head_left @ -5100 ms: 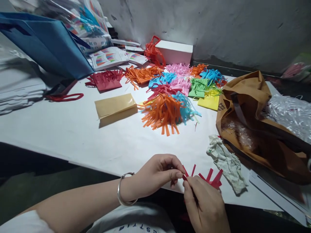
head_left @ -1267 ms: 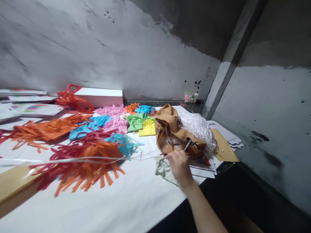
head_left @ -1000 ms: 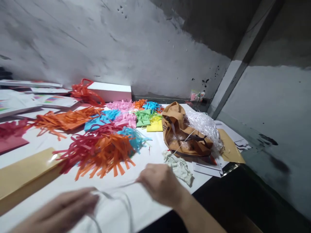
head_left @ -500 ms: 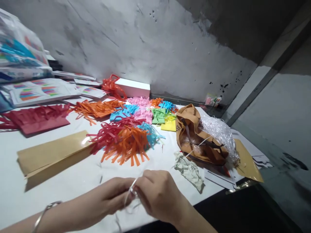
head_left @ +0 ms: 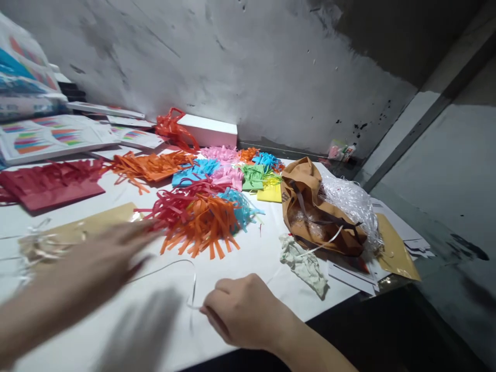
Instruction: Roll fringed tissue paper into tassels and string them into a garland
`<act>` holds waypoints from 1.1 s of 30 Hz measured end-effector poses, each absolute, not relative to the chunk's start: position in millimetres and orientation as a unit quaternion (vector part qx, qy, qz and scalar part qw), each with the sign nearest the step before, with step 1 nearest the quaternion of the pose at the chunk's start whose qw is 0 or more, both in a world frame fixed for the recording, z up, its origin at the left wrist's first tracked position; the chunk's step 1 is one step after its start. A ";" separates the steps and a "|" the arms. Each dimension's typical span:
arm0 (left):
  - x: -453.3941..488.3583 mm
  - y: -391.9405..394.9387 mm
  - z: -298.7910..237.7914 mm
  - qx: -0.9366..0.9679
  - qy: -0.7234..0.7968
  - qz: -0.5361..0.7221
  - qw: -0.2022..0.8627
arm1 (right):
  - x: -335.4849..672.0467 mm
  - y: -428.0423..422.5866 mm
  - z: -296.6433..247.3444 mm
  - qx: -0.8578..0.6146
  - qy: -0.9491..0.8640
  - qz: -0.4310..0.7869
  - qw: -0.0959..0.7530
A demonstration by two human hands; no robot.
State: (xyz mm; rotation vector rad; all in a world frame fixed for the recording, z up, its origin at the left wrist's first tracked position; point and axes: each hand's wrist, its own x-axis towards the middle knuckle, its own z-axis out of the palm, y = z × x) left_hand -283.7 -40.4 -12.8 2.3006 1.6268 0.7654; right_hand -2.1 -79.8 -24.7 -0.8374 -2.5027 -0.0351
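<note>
A thin, glossy white strand (head_left: pixel 194 281) is clamped between the closed fingertips of the right hand (head_left: pixel 242 312) above the white-covered table (head_left: pixel 251 258). From there, the strand is bent toward eleven o'clock, then carried round toward the left hand (head_left: pixel 103 253), between nine and ten. That hand is blurred, its fingers stretched out and thumb apart; whether the strand is touched there cannot be told. Beyond it, a blurred tangle of white strands (head_left: pixel 42 248) is seen over a flat tan paper envelope (head_left: pixel 112 213). Just before twelve, orange fringed paper (head_left: pixel 211 222) is heaped. At two, a crumpled pale cloth (head_left: pixel 304 268) and a slumped brown fabric bag (head_left: pixel 315 199) are crossed by another white strand (head_left: pixel 329 239).

For good handling, the pinch is best kept firm and the slack fed in one smooth curve, clear of the fringes, where snagging seems likely. Gentle tension is preferable to jerking, since so thin a strand probably knots easily.
</note>
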 end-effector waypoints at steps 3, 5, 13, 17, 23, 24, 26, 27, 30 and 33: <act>-239.8 -63.4 -40.6 0.812 0.458 0.228 0.282 | -18.0 -70.2 -19.8 -0.342 -0.900 0.096 0.254; -224.1 -77.2 -53.5 0.780 0.449 0.245 0.360 | -3.9 -53.4 -19.7 -0.416 -0.862 0.171 0.232; -221.6 -74.3 -77.1 0.790 0.472 0.314 0.234 | 44.5 40.0 -65.1 -0.687 -0.715 0.077 0.108; -210.6 -72.0 -78.0 0.807 0.457 0.300 0.224 | 37.3 61.1 -78.5 -0.694 -0.716 0.070 0.040; -200.3 -69.6 -64.7 0.767 0.475 0.295 0.316 | 39.2 48.6 -64.6 -0.648 -0.757 0.077 0.039; -199.1 -69.5 -63.1 0.757 0.480 0.303 0.325 | 39.1 37.5 -59.6 -0.625 -0.774 0.089 0.046; -196.0 -70.7 -60.8 0.738 0.489 0.330 0.329 | 37.1 7.8 -49.1 -0.565 -0.814 0.125 0.057; -193.9 -72.2 -60.0 0.732 0.490 0.344 0.326 | 35.4 -9.3 -43.9 -0.530 -0.834 0.143 0.061; -185.3 -80.5 -57.5 0.754 0.461 0.338 0.324 | 30.7 -56.8 -31.5 -0.415 -0.886 0.159 0.129; -176.3 -90.6 -53.8 0.801 0.400 0.270 0.354 | 29.2 -84.3 -28.0 -0.361 -0.882 0.180 0.244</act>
